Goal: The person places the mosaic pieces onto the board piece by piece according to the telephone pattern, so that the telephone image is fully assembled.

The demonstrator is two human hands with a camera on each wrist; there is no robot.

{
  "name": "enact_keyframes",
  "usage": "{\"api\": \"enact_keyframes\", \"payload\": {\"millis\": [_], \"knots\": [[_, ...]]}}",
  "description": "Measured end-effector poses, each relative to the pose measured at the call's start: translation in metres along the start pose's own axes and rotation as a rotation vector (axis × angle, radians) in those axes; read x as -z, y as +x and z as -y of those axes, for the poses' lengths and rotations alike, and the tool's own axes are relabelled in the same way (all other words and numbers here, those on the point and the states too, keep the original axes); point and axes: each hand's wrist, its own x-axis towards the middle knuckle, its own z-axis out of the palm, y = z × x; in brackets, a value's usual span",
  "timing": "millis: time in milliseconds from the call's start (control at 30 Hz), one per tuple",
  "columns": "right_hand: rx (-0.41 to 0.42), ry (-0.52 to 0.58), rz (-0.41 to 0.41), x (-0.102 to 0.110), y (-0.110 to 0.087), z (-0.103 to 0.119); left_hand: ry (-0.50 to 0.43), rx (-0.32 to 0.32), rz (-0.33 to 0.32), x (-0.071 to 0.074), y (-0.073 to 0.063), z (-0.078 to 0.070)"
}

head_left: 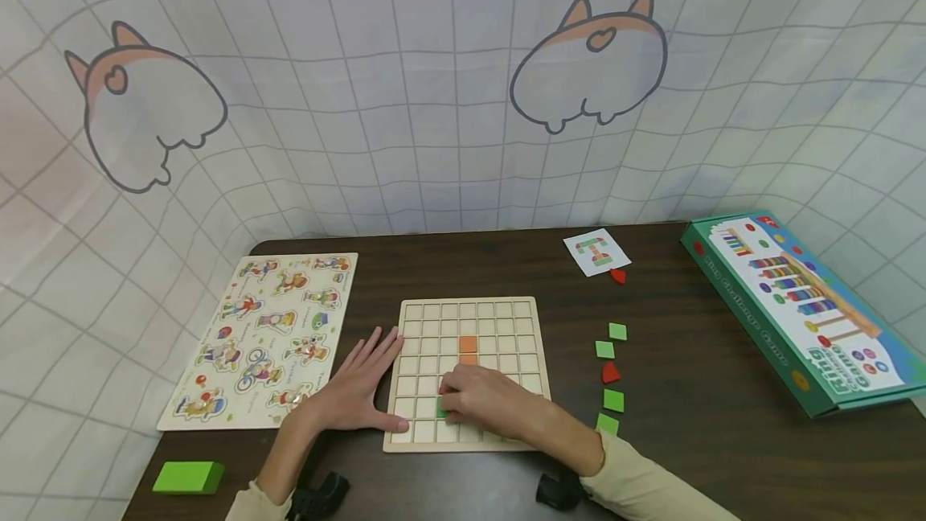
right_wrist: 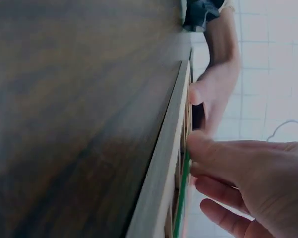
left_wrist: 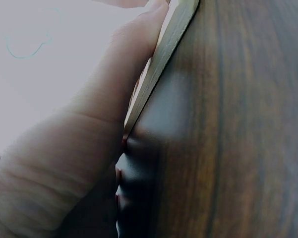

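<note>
A light wooden grid board (head_left: 463,447) lies on the dark table, with an orange square tile (head_left: 468,344) in its grid and another orange tile (head_left: 469,359) just below. My left hand (head_left: 354,392) rests spread along the board's left edge, thumb on the lower corner. Over the grid's lower middle, my right hand (head_left: 485,400) has curled fingers and pinches a green tile (head_left: 441,407). The tile's thin green edge (right_wrist: 181,203) shows by the thumb in the right wrist view. A sliver of red (head_left: 441,389) shows by the fingertips, mostly hidden.
Right of the board are several green tiles (head_left: 613,400) and a red piece (head_left: 611,373). Behind them lie a pattern card (head_left: 596,252) and another red piece (head_left: 618,276). A game box (head_left: 803,312) sits far right. Left are a picture puzzle board (head_left: 268,336) and green block (head_left: 188,477).
</note>
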Motion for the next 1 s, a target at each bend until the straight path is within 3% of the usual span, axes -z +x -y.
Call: {"api": "enact_keyframes", "payload": {"millis": [133,267,367,533,733,867,1000], "knots": [[0.005,-0.028,0.010,0.005,-0.003,0.000,0.001,0.000,-0.005,0.000,0.000,0.000],[-0.031,0.052,0.009,0.014,-0.018,-0.006,-0.008,-0.002,-0.010,-0.001,-0.001,0.000],[-0.074,0.126,-0.029,0.020,-0.043,-0.019,-0.011,-0.006,-0.016,-0.001,-0.002,0.001],[-0.148,0.228,-0.110,0.026,-0.103,-0.051,-0.014,-0.022,-0.009,-0.001,-0.003,0.001],[-0.280,0.322,-0.064,0.033,-0.168,-0.081,-0.010,-0.031,-0.002,0.001,-0.002,0.000],[-0.302,0.357,-0.034,0.037,-0.189,-0.088,-0.011,-0.037,0.000,0.001,-0.002,0.000],[-0.273,0.378,-0.033,0.039,-0.194,-0.090,-0.002,-0.036,-0.006,0.000,0.000,0.000]]}}
